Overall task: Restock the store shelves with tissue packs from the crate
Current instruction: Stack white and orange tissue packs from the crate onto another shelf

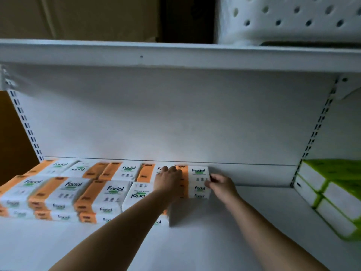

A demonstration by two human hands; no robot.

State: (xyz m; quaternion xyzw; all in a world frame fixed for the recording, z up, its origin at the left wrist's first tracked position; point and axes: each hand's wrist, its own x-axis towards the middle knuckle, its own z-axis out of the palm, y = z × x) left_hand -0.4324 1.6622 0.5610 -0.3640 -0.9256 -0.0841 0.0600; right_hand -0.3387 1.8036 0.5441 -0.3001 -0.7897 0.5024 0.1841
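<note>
Orange-and-white tissue packs (115, 190): they lie in rows on the left half of the shelf (254, 222), stacked in layers with the labels up; a few are turned the other way round.
End stack (198, 179): the last stack on the right of the back row, against the back wall and just beside its neighbours.
Left hand (169, 179): it lies flat, with straight fingers, on top of the packs just left of the end stack and seems to press them down.
Right hand (221, 184): its fingers are curled on the right side of the end stack and hold it.
Green packs (332, 192): piled at the right end of the same shelf, well apart from both hands.
White perforated basket (293, 16): it stands on the upper shelf (175, 55); one cannot tell if it is the crate.
Step in hand: probably seating the end stack and squaring it against the row.
Next move: it likely calls for letting go without shifting the stack, then bringing more packs for the bare part of the shelf to the right.
</note>
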